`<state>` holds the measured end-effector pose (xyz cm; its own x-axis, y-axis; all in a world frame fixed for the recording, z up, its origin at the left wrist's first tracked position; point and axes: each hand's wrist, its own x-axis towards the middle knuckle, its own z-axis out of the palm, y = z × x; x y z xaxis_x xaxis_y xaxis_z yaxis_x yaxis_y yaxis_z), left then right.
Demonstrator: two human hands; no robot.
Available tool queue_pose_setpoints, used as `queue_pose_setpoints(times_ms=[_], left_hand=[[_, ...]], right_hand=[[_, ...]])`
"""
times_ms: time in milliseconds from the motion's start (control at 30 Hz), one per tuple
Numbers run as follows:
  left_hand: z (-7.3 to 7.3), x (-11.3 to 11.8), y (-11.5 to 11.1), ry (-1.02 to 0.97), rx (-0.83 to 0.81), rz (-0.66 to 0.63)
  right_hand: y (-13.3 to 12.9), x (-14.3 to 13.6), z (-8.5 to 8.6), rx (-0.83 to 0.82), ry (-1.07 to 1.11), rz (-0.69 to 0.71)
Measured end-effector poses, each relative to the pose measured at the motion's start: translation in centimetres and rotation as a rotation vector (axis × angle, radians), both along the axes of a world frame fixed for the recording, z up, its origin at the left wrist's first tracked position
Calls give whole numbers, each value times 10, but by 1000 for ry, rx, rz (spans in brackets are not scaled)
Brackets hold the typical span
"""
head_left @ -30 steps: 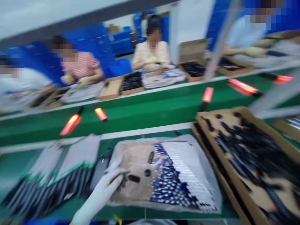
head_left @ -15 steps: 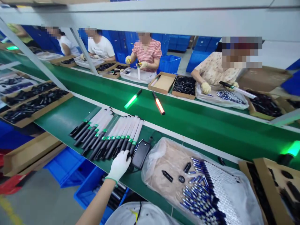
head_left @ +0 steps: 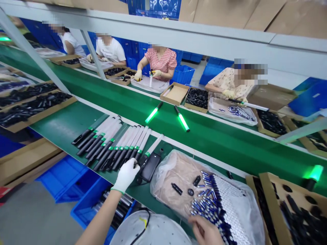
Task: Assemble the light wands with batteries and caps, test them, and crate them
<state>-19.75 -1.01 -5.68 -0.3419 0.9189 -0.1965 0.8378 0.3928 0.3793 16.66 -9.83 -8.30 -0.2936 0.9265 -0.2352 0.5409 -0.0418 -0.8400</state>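
Note:
A white glove covers my left hand (head_left: 127, 174), its fingers closed round the black handle of a light stick (head_left: 153, 145) with a clear tube and green band. Left of it lies a row of similar sticks (head_left: 112, 143) on the green table. A black device (head_left: 150, 166) is just right of the glove. My bare right hand (head_left: 205, 229) is at the near edge of a plastic-lined tray (head_left: 163, 187), by loose blue and silver batteries (head_left: 204, 207); its fingers are bent, and whatever is between them cannot be made out.
Two green-lit sticks (head_left: 182, 119) lie on the green conveyor (head_left: 114, 97). Across it, several people handle parts over trays. Boxes of black parts (head_left: 278, 204) stand at right, others at far left. A round white lid (head_left: 150, 228) and blue bins (head_left: 87, 207) are below the table.
My right hand has come into view at the tray. The held stick has separated rightward from the row. The red-lit stick on the conveyor now glows green.

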Motion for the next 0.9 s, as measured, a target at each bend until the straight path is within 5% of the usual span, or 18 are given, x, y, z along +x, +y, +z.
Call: queue_pose_setpoints(times_ms=[200,300,433,533,767,900], left_hand=[[33,75,-24,-350,104,-74],[45,109,-25,-698,233,-97],[60,130,-20,-1424,196,119],[69,140,-20,-1720,28,188],[73,162,-26,-1807,-49,79],[67,164,-24,-1804,-49,81]], right_hand=[[83,-95,27,-327,591,-176],[116,-113,46,-299,827,-284],[136,-95,74,-274,944,-210],[140,-78,87,-288,947,-75],[147,-57,85,-230,895,52],[148,-1,49,-162,689,-259]])
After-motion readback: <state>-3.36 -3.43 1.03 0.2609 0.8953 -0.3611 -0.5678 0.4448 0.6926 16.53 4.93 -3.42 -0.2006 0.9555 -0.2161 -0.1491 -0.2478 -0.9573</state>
